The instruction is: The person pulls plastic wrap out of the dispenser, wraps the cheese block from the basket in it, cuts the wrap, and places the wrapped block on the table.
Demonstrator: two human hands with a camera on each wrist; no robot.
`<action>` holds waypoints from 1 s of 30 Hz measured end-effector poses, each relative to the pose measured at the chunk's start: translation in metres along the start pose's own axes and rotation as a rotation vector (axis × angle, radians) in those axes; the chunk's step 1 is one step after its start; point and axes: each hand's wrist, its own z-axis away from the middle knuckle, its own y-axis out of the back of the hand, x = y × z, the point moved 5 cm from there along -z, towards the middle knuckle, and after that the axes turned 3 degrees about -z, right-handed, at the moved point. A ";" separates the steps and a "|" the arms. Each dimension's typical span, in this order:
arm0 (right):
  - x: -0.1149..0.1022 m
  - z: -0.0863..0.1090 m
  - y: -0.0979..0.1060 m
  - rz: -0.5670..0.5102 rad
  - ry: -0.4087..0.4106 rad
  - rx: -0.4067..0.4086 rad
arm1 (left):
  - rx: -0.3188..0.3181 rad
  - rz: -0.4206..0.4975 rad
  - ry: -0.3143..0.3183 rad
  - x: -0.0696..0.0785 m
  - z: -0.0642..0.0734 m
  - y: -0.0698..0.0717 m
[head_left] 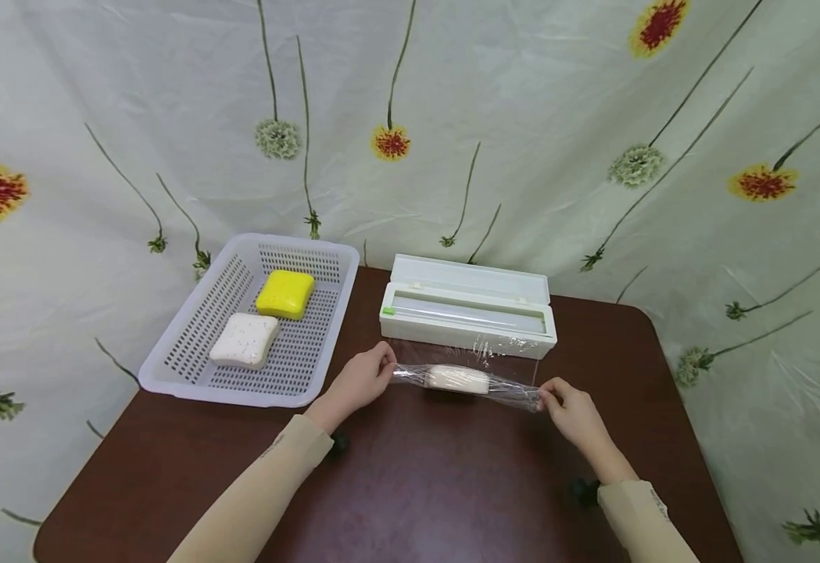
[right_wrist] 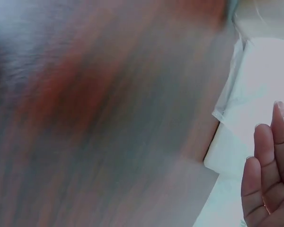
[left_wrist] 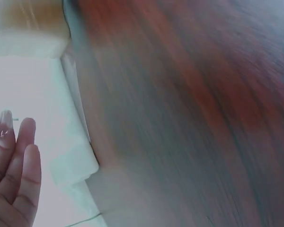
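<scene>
In the head view, a whitish bar, like soap, point(head_left: 457, 379) is wrapped in clear cling film point(head_left: 511, 392) just in front of the white film dispenser point(head_left: 467, 341). The film is gathered into a twist on both sides of the bar. My left hand point(head_left: 362, 378) pinches the left end between thumb and fingers. At the other end, my right hand point(head_left: 578, 416) pinches the film the same way. Each wrist view catches part of its own hand at the edge: left-hand fingers point(left_wrist: 16, 175), right-hand fingers point(right_wrist: 270, 177). The bar is not visible there.
A pale slotted basket point(head_left: 342, 309) stands at the left with a yellow bar point(head_left: 286, 294) and a speckled white bar point(head_left: 244, 341) inside. The dispenser's lid point(head_left: 469, 277) is raised. A flowered cloth point(head_left: 522, 94) hangs behind the dark brown table point(head_left: 438, 500).
</scene>
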 end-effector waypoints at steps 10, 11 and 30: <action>0.008 -0.032 -0.001 -0.016 -0.080 0.004 | 0.091 0.039 0.105 -0.002 -0.032 -0.011; 0.009 -0.035 -0.001 -0.013 -0.076 0.013 | 0.109 0.033 0.105 -0.002 -0.035 -0.012; 0.013 -0.072 -0.019 0.048 -0.096 0.257 | 0.467 0.074 0.148 -0.016 -0.060 -0.030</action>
